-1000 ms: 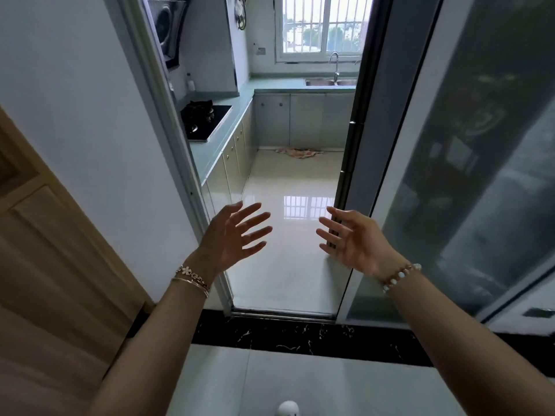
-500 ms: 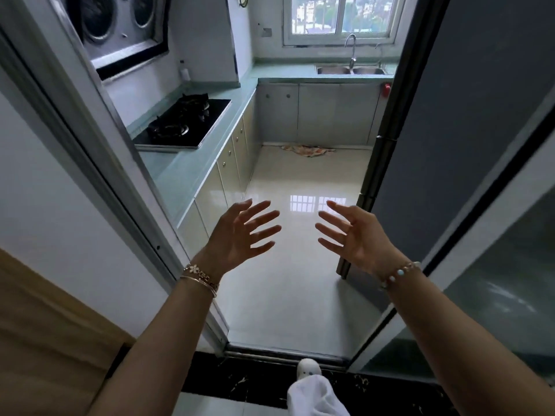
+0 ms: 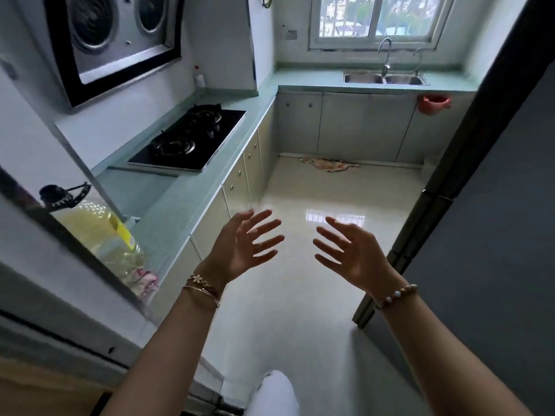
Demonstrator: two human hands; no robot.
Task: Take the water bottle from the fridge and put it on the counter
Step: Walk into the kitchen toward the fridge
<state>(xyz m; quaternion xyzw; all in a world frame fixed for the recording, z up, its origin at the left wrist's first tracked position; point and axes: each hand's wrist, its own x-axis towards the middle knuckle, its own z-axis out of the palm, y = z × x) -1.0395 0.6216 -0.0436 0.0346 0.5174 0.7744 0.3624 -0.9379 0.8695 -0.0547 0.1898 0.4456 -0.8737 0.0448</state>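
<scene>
My left hand [image 3: 240,247] and my right hand [image 3: 354,253] are both raised in front of me over the kitchen floor, palms facing each other, fingers spread, holding nothing. A tall dark grey fridge [image 3: 486,205] stands shut along the right side, its door edge just right of my right hand. The pale green counter [image 3: 186,193] runs along the left wall and turns across the back under the window. No water bottle is in sight.
A black gas hob [image 3: 189,139] is set into the left counter, with a large yellow oil jug [image 3: 99,229] nearer me. A double sink [image 3: 386,78] sits under the window. A rag [image 3: 329,164] lies on the glossy floor. A range hood [image 3: 117,37] hangs upper left.
I have stepped through the doorway into the kitchen. The counter, hob and fridge are closer and larger. Both hands stay raised and spread, empty.
</scene>
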